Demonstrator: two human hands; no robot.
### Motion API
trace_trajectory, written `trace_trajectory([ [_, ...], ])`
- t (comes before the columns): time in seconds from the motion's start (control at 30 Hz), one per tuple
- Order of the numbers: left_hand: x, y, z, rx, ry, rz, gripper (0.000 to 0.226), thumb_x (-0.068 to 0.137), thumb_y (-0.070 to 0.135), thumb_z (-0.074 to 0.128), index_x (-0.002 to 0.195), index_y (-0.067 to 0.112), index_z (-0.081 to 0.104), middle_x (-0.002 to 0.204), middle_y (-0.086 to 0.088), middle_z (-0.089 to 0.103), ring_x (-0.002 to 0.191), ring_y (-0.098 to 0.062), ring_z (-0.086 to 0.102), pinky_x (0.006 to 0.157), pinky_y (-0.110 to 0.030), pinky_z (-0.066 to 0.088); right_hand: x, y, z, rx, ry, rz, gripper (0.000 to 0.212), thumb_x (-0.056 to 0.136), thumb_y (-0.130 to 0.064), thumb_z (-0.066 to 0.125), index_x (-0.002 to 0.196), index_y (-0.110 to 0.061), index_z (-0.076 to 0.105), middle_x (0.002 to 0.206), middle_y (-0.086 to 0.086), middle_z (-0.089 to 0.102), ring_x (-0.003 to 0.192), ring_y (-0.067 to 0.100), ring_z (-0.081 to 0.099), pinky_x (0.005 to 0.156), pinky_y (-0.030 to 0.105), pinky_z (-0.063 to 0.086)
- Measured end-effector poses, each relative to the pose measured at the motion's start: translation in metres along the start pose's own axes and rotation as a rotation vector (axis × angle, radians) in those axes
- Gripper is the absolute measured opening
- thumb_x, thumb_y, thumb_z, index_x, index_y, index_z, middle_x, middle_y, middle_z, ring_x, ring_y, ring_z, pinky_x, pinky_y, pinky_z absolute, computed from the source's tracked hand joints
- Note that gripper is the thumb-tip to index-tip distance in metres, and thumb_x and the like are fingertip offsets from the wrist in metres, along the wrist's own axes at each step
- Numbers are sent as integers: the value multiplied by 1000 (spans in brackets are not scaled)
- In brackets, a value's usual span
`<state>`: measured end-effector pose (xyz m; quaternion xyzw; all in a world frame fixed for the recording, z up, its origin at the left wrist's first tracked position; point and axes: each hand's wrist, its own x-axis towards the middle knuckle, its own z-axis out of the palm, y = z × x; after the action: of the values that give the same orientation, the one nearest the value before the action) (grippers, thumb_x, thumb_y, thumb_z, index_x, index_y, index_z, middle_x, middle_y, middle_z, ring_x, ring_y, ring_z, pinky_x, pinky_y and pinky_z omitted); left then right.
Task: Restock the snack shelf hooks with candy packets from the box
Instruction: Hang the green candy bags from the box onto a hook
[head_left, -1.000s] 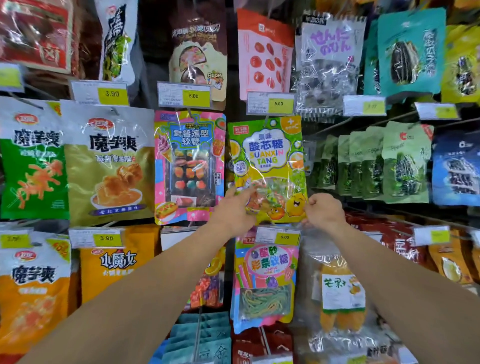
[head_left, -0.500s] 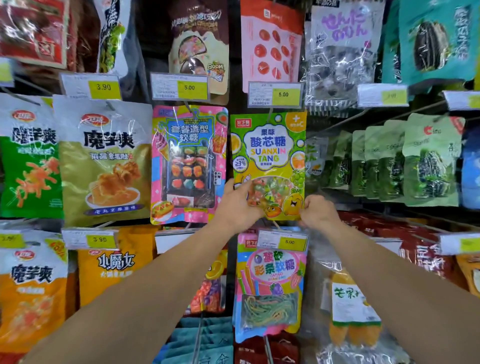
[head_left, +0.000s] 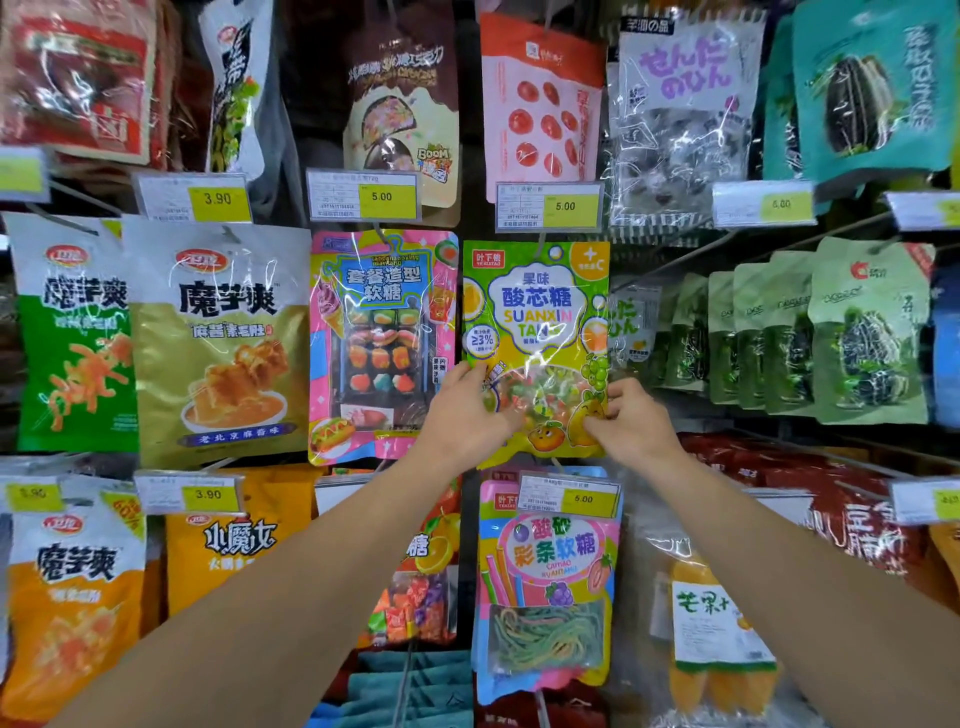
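Note:
A green-and-yellow sour candy packet (head_left: 535, 317) hangs at the middle of the shelf wall, under a 5.00 price tag (head_left: 548, 206). My left hand (head_left: 465, 413) grips its lower left edge, fingers over the clear window. My right hand (head_left: 631, 421) pinches its lower right corner. Both arms reach up from the bottom of the view. The hook that carries the packet is hidden behind the price tag. The box is not in view.
A pink gummy packet (head_left: 382, 343) hangs just left, and a rainbow-strip candy packet (head_left: 548, 582) just below. Konjac snack bags (head_left: 218, 343) fill the left, green sunflower-seed bags (head_left: 862, 332) the right. Price tags jut out from the hook ends.
Both hands have risen slightly with the packet's lower edge. The packet now hangs flatter and straighter. The camera has moved closer to the shelf.

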<state>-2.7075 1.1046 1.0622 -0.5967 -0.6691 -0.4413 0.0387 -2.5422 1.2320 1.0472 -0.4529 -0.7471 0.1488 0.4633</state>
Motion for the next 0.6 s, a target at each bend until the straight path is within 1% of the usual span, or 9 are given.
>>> trace_trajectory([
  [0.1, -1, 0, 0, 12, -31, -7, 84, 88, 34, 65, 155, 13, 19, 163, -4, 8, 150, -17, 7, 117, -31, 16, -3, 0, -1, -31, -29, 8, 56, 80, -28, 72, 127, -11, 47, 100, 3, 63, 97, 22, 57, 84, 35, 49],
  [0.2, -2, 3, -4, 7, -1, -1, 83, 87, 34, 66, 154, 16, 21, 163, -5, 8, 150, -17, 8, 117, -33, 17, -7, -2, -4, -23, -35, 17, 61, 80, -29, 72, 130, -11, 43, 103, 2, 60, 94, 21, 55, 84, 35, 49],
  [0.3, -4, 7, -9, 27, 24, 11, 79, 87, 34, 66, 153, 18, 25, 162, -7, 12, 149, -22, 15, 116, -35, 21, -13, -6, -9, -28, -19, 31, 73, 75, -34, 74, 135, -12, 39, 122, 6, 57, 106, 25, 57, 90, 39, 49],
  [0.4, -10, 8, -14, 31, 38, 26, 77, 87, 35, 67, 151, 17, 30, 159, -7, 21, 145, -23, 24, 114, -33, 25, -23, -13, -13, -64, -18, 18, 75, 76, -32, 74, 139, -12, 36, 134, 9, 47, 113, 28, 54, 95, 40, 46],
  [0.47, -16, 8, -19, 19, 40, 40, 76, 86, 37, 68, 150, 17, 32, 156, -5, 28, 142, -23, 29, 113, -33, 28, -32, -17, -16, -102, -4, -8, 74, 79, -31, 72, 141, -12, 34, 136, 10, 41, 115, 30, 53, 96, 40, 45],
  [0.53, -23, 8, -25, 4, 42, 45, 73, 86, 36, 68, 149, 18, 34, 153, -5, 35, 139, -23, 36, 111, -35, 32, -42, -23, -18, -143, 10, -41, 70, 81, -33, 70, 139, -12, 36, 133, 11, 41, 116, 32, 52, 94, 40, 46],
  [0.6, -35, 7, -32, 11, 34, 57, 71, 87, 33, 67, 148, 16, 37, 152, -5, 40, 138, -24, 39, 109, -34, 33, -58, -31, -17, -178, 8, -72, 68, 81, -36, 69, 136, -12, 38, 129, 11, 43, 114, 33, 52, 93, 43, 47],
])
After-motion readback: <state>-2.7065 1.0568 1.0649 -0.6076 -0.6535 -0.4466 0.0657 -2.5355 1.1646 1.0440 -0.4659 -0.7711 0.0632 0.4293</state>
